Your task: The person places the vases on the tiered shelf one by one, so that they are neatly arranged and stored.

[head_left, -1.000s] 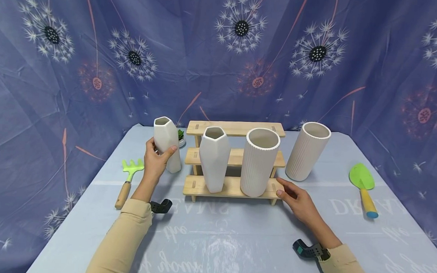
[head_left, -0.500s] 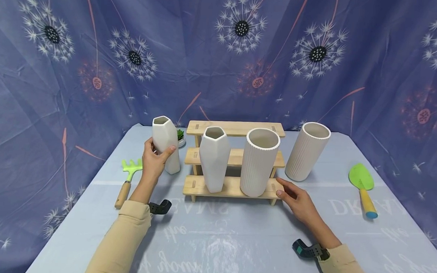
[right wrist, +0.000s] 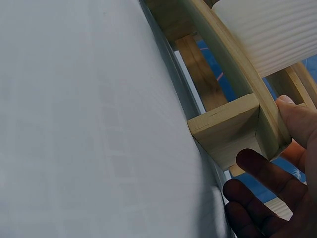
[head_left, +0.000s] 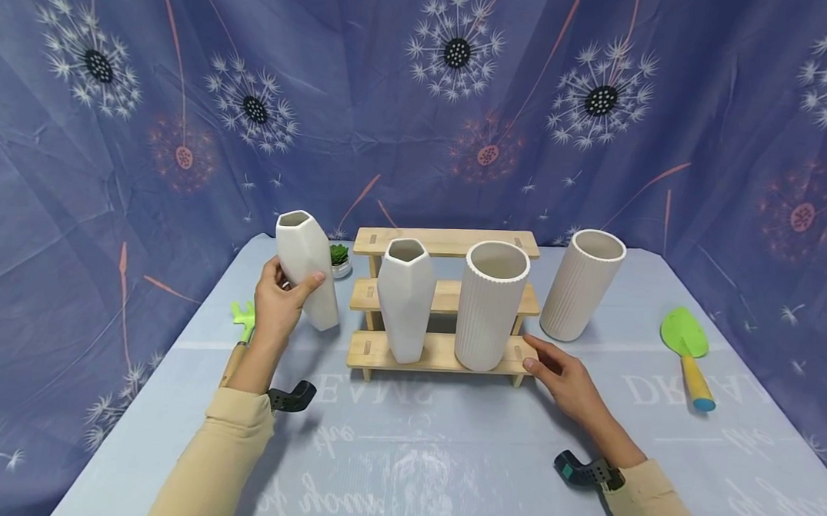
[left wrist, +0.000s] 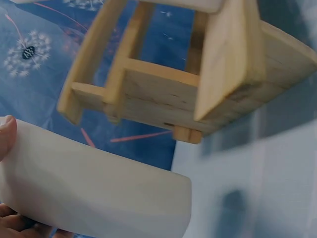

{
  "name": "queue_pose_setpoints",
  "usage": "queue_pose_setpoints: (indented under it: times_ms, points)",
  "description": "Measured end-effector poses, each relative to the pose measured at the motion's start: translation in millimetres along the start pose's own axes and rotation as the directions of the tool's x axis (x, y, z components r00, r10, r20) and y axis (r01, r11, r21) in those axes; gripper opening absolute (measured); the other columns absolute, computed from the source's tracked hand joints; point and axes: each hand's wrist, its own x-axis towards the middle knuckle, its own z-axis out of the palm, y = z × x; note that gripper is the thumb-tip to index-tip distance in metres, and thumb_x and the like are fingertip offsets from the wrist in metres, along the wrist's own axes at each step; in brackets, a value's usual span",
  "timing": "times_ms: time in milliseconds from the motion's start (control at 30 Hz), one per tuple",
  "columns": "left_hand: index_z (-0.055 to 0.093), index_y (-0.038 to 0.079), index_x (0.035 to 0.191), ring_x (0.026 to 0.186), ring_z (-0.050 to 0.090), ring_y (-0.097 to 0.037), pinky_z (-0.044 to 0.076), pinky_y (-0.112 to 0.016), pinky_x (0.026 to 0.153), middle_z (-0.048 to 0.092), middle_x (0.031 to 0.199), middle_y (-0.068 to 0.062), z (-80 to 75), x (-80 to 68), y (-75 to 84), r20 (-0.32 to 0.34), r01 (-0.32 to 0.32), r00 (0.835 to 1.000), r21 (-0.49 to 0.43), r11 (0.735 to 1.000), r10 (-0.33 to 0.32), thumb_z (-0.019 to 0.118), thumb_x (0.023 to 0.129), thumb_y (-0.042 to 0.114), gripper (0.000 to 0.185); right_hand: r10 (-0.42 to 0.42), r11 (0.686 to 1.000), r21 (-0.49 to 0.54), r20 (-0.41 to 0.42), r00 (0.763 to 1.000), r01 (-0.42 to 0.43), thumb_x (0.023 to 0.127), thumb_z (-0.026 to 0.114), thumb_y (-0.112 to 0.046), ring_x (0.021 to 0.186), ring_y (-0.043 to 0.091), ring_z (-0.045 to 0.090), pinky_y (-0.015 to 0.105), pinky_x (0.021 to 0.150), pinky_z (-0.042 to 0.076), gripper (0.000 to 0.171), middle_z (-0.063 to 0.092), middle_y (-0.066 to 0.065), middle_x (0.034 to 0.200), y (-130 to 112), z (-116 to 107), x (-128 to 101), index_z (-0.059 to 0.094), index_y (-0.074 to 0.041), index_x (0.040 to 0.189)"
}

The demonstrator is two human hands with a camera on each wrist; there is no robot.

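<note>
My left hand (head_left: 277, 304) grips a white faceted vase (head_left: 308, 255) left of the wooden tiered stand (head_left: 447, 244), thumb on its near side and fingers behind. The vase leans with its mouth to the left; its lower body (left wrist: 109, 178) fills the bottom of the left wrist view. On the stand's lowest step are a second faceted vase (head_left: 406, 304) and a ribbed cylindrical vase (head_left: 491, 307). My right hand (head_left: 566, 382) holds the right end of that step (right wrist: 270, 121), thumb on top and the other fingers around and below the end.
Another ribbed vase (head_left: 582, 284) stands on the table right of the stand. A green hand rake (head_left: 246, 320) lies at left, partly behind my forearm, and a green trowel with a yellow handle (head_left: 689, 358) at right. A small potted succulent (head_left: 340, 261) sits behind the held vase.
My left hand has moved slightly left with the faceted vase, which tilts more and sits a little higher at its mouth. More of the succulent shows. The right hand stays at the step.
</note>
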Motion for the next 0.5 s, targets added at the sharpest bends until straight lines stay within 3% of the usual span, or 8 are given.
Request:
queue_pose_setpoints:
  times_ms: [500]
  points:
    - [0.044, 0.012, 0.138, 0.111, 0.058, -0.02, 0.048, -0.037, 0.094, 0.058, 0.128, -0.012, -14.1, -10.6, 41.1, 0.062, -0.071, 0.996, 0.037, 0.997, 0.069, 0.078, 0.078, 0.031, 0.072, -0.012, 1.0, -0.019, -0.008, 1.0, 0.012, 0.094, 0.059, -0.017, 0.094, -0.011, 0.052, 0.014, 0.078, 0.047, 0.044, 0.062, 0.023, 0.122, -4.4, -0.8, -0.4, 0.051, -0.002, 0.135]
